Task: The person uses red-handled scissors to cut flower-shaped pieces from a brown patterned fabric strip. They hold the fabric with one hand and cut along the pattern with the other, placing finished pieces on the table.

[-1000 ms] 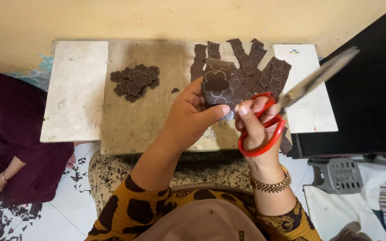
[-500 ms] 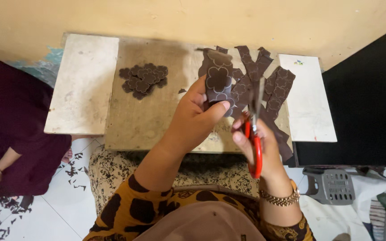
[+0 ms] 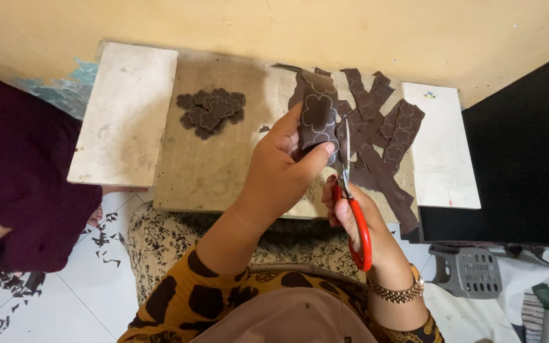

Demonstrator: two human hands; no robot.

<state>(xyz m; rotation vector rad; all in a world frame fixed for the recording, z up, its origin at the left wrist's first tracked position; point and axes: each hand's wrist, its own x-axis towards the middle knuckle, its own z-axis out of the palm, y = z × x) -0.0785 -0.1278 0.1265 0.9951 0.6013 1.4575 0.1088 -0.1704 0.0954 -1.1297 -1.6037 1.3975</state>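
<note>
Two hands, left hand (image 3: 281,171) pinching brown strip (image 3: 318,114), right hand (image 3: 360,219) gripping red-handled scissors (image 3: 351,203)

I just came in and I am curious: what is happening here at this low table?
A person is cutting a dark brown strip printed with flower outlines. The left hand holds the strip up, and the right hand works red-handled scissors, whose blades meet the strip's edge. More such brown strips lie on the board to the right. A pile of cut-out flower shapes sits on the wooden board to the left. Dark scraps litter the tiled floor. Another person in dark purple clothing sits at the left.
</note>
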